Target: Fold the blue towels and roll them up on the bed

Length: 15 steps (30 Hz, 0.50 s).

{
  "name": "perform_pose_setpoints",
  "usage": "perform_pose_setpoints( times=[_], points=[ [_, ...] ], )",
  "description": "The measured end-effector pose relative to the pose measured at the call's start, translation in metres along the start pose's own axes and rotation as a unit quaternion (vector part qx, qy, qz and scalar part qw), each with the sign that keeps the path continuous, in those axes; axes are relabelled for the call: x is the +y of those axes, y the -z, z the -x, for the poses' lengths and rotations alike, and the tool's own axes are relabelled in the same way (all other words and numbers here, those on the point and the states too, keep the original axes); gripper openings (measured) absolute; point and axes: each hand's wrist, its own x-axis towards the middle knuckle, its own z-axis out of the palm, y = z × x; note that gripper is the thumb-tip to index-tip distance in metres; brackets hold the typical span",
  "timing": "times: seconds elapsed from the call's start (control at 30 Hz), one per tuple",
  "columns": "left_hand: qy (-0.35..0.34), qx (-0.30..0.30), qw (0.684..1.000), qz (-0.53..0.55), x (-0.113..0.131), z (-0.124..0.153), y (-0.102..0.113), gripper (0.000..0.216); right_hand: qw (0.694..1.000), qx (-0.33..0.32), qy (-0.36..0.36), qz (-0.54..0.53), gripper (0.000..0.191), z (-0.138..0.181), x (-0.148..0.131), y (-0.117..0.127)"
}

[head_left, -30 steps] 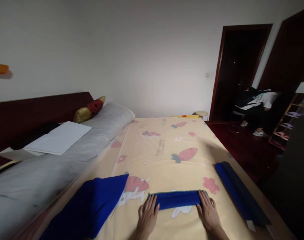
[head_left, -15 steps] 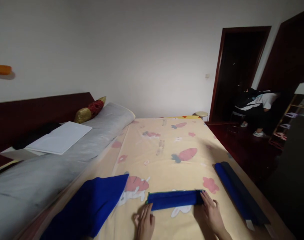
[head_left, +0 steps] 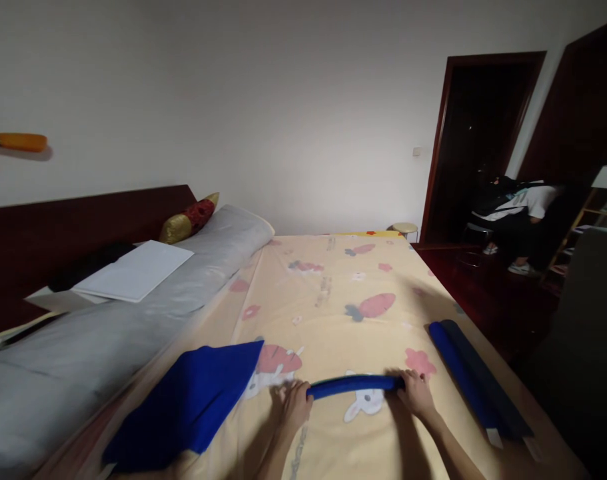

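Between my two hands a blue cloth [head_left: 356,384], folded into a narrow strip, stretches from side to side over the printed bedsheet [head_left: 328,347]. My left hand [head_left: 297,402] is closed on the strip's left end. At the opposite end, my right hand [head_left: 417,393] grips it with fingers curled round. Left of my hands another blue cloth [head_left: 188,403] lies spread out flat, with creases. To the right, a blue folded strip [head_left: 460,373] and a dark grey folded strip [head_left: 488,380] lie side by side, each with a pale tag at the near end.
A long grey bolster [head_left: 183,293] runs along the headboard [head_left: 83,227], with white boards [head_left: 136,270] on it. A red and gold cushion [head_left: 190,220] rests behind. A round stool [head_left: 404,228] stands beyond the bed. A person [head_left: 518,207] sits bent over near the doorway.
The blue cloth between my hands has gone from a wider flat band to a narrower strip. My hands have moved from resting at its ends to gripping them, slightly higher in view.
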Motion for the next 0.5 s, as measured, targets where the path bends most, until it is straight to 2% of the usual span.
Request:
perform_pose_setpoints(
  times=[0.1,0.17,0.37,0.5],
  points=[
    [0.024,-0.004,1.0,-0.012,0.004,-0.002,-0.003,0.038,1.0,-0.019,0.001,0.004,0.038,-0.003,-0.003,0.003],
    [0.017,-0.003,1.0,-0.015,0.016,-0.001,-0.011,0.046,1.0,-0.022,0.01,0.002,0.042,-0.004,-0.017,-0.001],
    [-0.126,-0.056,0.99,0.01,0.071,0.001,-0.051,0.064,0.992,-0.073,0.097,-0.035,0.062,-0.006,-0.09,-0.036],
    [-0.143,-0.028,0.989,0.01,0.077,0.009,-0.072,0.062,0.994,-0.046,0.095,-0.039,0.061,0.004,-0.105,-0.063]
  ],
)
